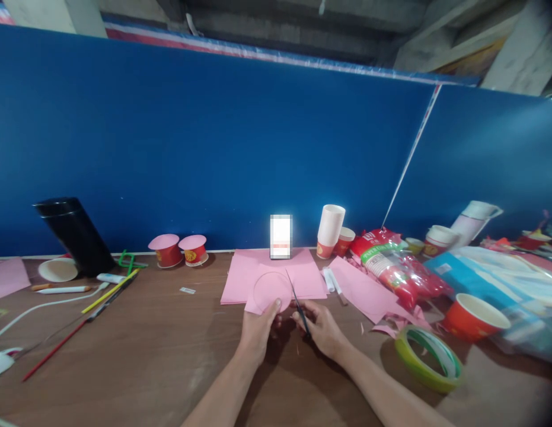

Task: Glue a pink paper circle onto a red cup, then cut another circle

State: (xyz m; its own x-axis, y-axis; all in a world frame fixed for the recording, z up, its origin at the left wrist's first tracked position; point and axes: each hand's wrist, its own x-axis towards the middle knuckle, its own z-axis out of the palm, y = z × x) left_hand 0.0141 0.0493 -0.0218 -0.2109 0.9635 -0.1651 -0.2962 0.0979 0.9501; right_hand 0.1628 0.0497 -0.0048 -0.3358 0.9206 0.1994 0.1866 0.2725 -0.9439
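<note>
Blue panels [213,130] rise along the back edge of a brown table [146,362]. Over the middle of the table, the left hand [259,332] pinches a pink paper [267,289] with a circle marked on it, thumb on top. Beside it, the right hand [324,329] is closed around scissors [304,320], tips pointing toward the back edge, just by the paper's right side; whether they touch it I cannot tell. Pink sheets [238,274] lie behind the hands, a phone [281,237] upright at their far side. Along the back edge, left of the sheets, two red cups [169,256] bear pink discs [163,241]; a black flask [77,237] is farther toward the left edge. Right of the sheets come stacked white cups [331,225], then a red packet [389,264]. Toward the right edge, tape [409,359] lies in front of an orange cup [469,320].
</note>
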